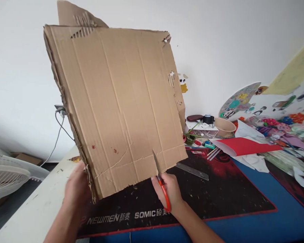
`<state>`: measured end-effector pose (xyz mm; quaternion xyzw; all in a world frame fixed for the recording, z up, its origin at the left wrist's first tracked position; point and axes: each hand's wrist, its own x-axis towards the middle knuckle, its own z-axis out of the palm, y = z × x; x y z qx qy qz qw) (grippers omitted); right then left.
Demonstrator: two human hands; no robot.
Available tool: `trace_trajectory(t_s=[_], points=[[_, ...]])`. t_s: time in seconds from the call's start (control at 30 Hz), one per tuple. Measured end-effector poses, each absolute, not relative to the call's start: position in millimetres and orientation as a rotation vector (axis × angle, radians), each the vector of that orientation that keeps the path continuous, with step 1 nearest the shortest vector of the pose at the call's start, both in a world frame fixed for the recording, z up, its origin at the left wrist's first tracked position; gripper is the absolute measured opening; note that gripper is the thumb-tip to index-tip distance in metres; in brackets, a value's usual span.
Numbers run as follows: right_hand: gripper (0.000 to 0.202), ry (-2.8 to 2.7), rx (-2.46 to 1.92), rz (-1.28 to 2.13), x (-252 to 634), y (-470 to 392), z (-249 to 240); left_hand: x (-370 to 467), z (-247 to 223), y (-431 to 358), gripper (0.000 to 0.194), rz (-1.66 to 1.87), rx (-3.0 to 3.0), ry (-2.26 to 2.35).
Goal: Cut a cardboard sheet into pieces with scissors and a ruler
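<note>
A large brown rectangular cardboard sheet (pixel 121 101) shows a matt, creased face and rough, torn edges; orange-handled scissors (pixel 165 193) pair metal blades with glossy plastic; curled red paper (pixel 248 146) looks smooth.

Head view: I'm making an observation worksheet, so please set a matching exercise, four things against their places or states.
1. Cardboard
2. Scissors
3. Ruler
4. Fan

A. lying on the black mat
B. white, at the picture's left edge
C. in the right hand
D. raised, left hand at its edge

Pairs: 1-D; 2-C; 3-A; 4-B
</note>
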<state>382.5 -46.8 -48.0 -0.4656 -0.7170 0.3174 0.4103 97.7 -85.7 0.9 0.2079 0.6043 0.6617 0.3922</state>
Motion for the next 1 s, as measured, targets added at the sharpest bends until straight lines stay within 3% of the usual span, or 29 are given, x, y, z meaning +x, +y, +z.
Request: trace_trajectory(t_s=[0.07, 0.1, 0.37, 0.67, 0.87, 1.0], points=[[0.05, -1.823, -1.169, 0.786, 384, -45, -49, 96, 21, -83, 0.081, 1.74, 0.577, 1.258], [0.048, -1.832, -1.166, 0.789, 384, -45, -50, 98, 28, -82, 0.082, 1.71, 0.631, 1.204], [0.045, -1.789, -1.19, 1.057, 386, -50, -46, 119, 38, -68, 0.056, 1.674, 0.545, 1.426], [0.058, -1.705, -1.009, 1.446, 390, -53, -33, 115, 50, -75, 0.047, 1.677, 0.657, 1.533], [0.065, -1.675, -0.978, 1.495, 385, -57, -34, 119, 52, -75, 0.044, 1.648, 0.57, 1.497], [0.058, -1.707, -1.074, 1.468, 381, -59, -33, 120, 49, -74, 0.044, 1.621, 0.591, 1.501]])
